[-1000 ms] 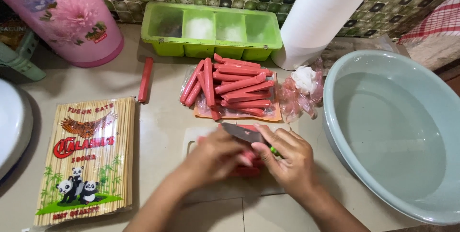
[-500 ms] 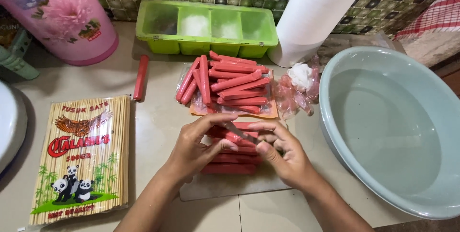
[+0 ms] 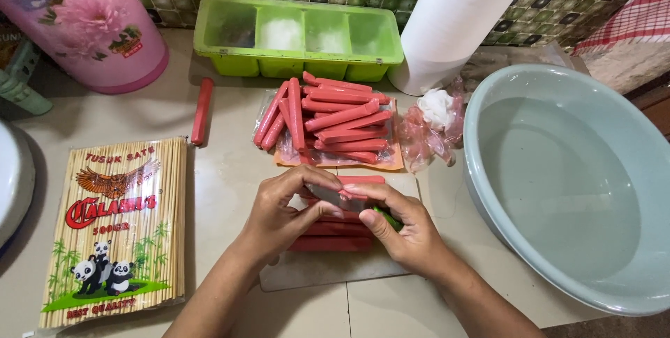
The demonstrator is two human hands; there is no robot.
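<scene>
My left hand (image 3: 279, 214) and my right hand (image 3: 405, 230) meet over a small white cutting board (image 3: 307, 275). Between them lie a few red sausages (image 3: 331, 244) in a row. My right hand grips a knife (image 3: 335, 198) with a green handle, the blade lying across the sausages. My left hand's fingertips press on the blade and the sausages below. A pile of several more red sausages (image 3: 335, 118) rests on an opened plastic wrapper just beyond the board.
A large pale blue basin (image 3: 558, 184) fills the right. A green divided tray (image 3: 300, 34), a white paper roll (image 3: 460, 17) and a pink flowered jug (image 3: 84, 24) stand at the back. A pack of bamboo skewers (image 3: 115, 230) lies left, one loose sausage (image 3: 201, 109) beyond it.
My hands have drawn closer together over the sausages, and the knife blade has come down flat across them. The view has shifted slightly.
</scene>
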